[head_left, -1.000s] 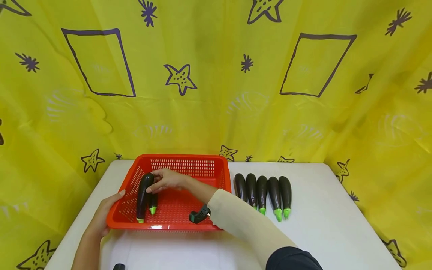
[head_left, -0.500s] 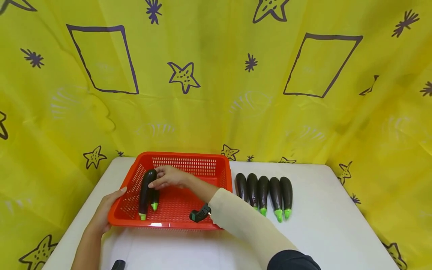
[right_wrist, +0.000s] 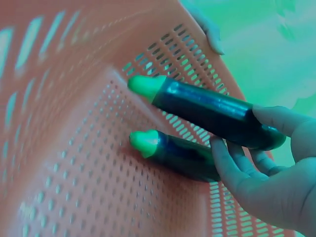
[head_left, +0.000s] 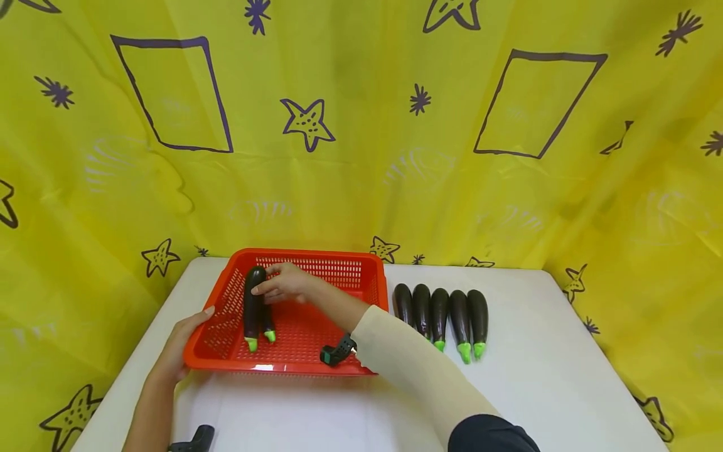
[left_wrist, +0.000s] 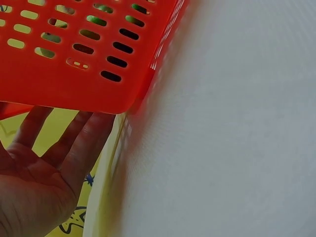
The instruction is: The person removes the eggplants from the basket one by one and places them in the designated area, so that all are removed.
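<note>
Inside the red basket, my right hand pinches a dark purple eggplant near its rounded end, thumb on top. Its green stem end points toward me in the head view. A second eggplant lies beside and below it, one end hidden behind my fingers; I cannot tell whether the hand holds this one too. My left hand holds the basket's left side at the rim. In the left wrist view the fingers of that hand reach up under the rim, their tips hidden.
Several more eggplants lie in a row to the right of the basket, stems toward me. The white table is bounded at the back and sides by a yellow patterned curtain. A black wrist device overlaps the basket's front.
The pinched eggplant has shifted right and away from me with my right hand, and the second eggplant has shifted likewise. My left hand stays at the basket rim. The view has moved slightly.
</note>
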The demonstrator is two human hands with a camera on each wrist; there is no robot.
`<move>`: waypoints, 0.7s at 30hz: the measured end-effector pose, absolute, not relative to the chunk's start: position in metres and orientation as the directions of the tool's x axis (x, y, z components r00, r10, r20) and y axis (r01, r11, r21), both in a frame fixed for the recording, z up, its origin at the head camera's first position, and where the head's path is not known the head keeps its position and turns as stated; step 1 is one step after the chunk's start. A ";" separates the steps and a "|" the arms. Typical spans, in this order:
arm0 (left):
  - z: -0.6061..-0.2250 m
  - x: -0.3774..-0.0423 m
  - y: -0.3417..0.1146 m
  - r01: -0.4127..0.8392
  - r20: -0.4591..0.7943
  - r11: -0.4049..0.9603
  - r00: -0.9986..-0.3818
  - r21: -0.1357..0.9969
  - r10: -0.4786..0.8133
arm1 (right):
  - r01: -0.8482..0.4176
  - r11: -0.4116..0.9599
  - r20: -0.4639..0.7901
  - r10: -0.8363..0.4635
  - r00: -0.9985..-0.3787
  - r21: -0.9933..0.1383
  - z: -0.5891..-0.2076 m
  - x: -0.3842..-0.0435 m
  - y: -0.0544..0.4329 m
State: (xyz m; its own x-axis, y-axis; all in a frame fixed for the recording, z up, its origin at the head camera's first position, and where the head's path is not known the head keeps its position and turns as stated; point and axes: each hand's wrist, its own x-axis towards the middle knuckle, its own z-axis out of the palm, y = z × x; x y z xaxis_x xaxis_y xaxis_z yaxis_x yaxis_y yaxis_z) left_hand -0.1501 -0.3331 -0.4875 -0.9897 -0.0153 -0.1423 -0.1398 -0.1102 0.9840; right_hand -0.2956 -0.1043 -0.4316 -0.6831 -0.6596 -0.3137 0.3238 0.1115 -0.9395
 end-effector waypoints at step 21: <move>-0.487 -0.149 -0.332 -0.147 -0.151 -0.086 -0.988 0.985 -0.044 | 0.282 0.153 -0.314 -0.619 -0.720 -0.947 -0.395 -0.276 -0.031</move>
